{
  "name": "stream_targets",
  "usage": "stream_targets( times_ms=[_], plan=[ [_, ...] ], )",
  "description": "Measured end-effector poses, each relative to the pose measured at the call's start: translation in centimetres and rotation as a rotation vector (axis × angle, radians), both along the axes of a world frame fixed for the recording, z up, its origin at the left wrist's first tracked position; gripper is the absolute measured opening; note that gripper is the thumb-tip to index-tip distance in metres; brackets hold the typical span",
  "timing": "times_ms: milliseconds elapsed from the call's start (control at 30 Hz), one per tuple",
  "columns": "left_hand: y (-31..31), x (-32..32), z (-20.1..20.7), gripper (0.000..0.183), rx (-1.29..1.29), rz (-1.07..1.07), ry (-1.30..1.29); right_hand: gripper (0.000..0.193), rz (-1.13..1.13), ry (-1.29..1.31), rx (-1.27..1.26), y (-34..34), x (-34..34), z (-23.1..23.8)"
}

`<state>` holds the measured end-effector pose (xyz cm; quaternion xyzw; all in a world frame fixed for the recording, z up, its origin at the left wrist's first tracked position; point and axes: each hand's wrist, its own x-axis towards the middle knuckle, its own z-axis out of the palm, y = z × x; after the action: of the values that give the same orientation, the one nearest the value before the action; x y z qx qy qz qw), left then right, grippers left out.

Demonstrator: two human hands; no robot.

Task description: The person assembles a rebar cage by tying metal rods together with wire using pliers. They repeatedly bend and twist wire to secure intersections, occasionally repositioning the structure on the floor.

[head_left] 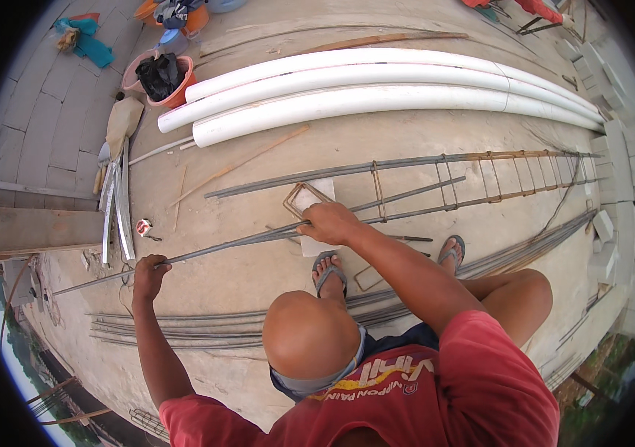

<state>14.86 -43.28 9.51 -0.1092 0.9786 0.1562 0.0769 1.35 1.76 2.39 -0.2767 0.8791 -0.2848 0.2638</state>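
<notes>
My left hand [151, 279] is closed around a long steel rebar rod [101, 281] that runs from the lower left toward the middle. Farther along, my right hand [330, 223] grips the rods from above, where a second rod lies close against the first. Bent wire stirrups [304, 195], rectangular in shape, stand at my right fingers; whether these fingers also hold them I cannot tell. To the right, the rods run into a rebar cage [474, 179] with several stirrups spaced along it. A pale block [319, 245] lies under the rods, partly hidden by my right hand.
Long white pipes [377, 74] lie across the far side. Loose rebar [183, 328] stretches along the floor near my feet. A tape measure [144, 227] and metal strips [115, 208] are at the left. Buckets [181, 88] stand far left; pale blocks [619, 160] line the right.
</notes>
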Motion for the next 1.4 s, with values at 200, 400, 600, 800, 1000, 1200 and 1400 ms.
stream_targets(
  times_ms=[200,400,600,800,1000,1200,1400],
  plan=[
    [4.5,-5.4,-1.9,0.027,0.147,-0.061,-0.114,0.037,-0.061,-0.015,0.065,1.0,-0.8,-0.4],
    [7.7,-8.2,-4.4,0.028,0.195,-0.104,-0.185,0.04,-0.114,-0.022,0.069,1.5,-1.2,-0.7],
    [14.2,-10.9,-5.0,0.028,0.195,-0.178,-0.244,0.041,-0.141,0.007,0.097,1.1,-1.7,-0.9],
    [21.1,-13.2,-5.3,0.029,0.259,-0.228,-0.304,0.038,-0.146,0.012,0.062,0.8,-2.7,-1.4],
    [26.7,-14.3,-6.9,0.028,0.326,-0.299,-0.281,0.028,-0.142,0.103,0.147,1.9,-2.9,-1.7],
    [29.7,-14.8,-7.9,0.032,0.341,-0.313,-0.338,0.026,-0.135,0.16,0.215,4.4,-2.3,-1.5],
    [32.5,-15.0,-9.1,0.032,0.418,-0.344,-0.335,0.027,-0.157,0.208,-0.001,8.5,-0.9,3.3]
  ],
)
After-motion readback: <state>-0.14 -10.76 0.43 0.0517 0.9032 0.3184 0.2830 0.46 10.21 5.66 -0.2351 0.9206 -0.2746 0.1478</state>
